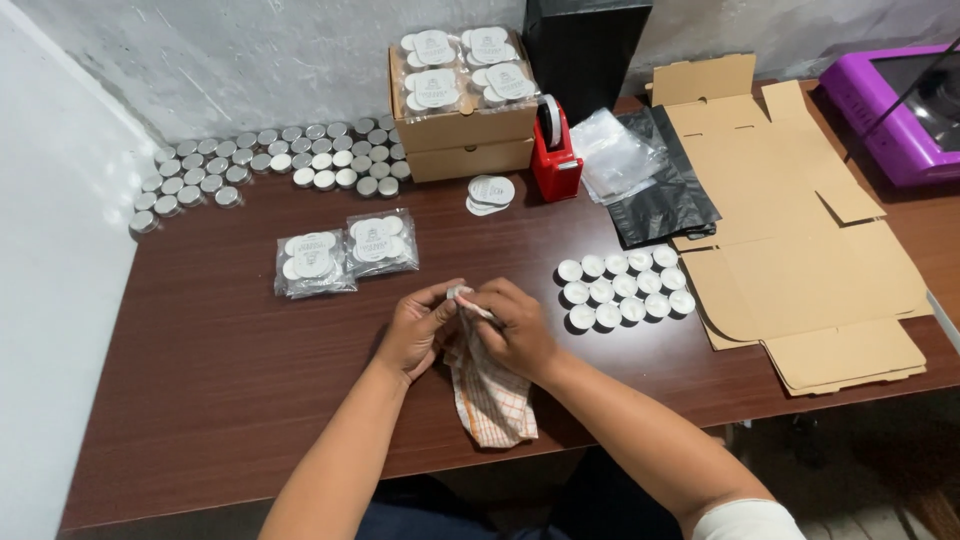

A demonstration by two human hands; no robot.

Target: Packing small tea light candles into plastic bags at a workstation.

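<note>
My left hand (418, 325) and my right hand (515, 328) meet near the front middle of the brown table (220, 370). Together they pinch a small silver tealight cup (458, 292) at the fingertips. A checked orange-and-white cloth (490, 395) is gripped in my right hand against the cup and hangs down onto the table. To the right lies a neat block of several white tealights (626, 288). Two clear bags of packed tealights (345, 255) lie just beyond my left hand.
Several silver tealight cups (270, 165) line the back left. A cardboard box (462, 125) with packed bags on top, a red tape dispenser (555, 155), clear and black plastic bags (650, 180), flat cardboard (800, 250) and a purple device (905, 110) fill the back and right.
</note>
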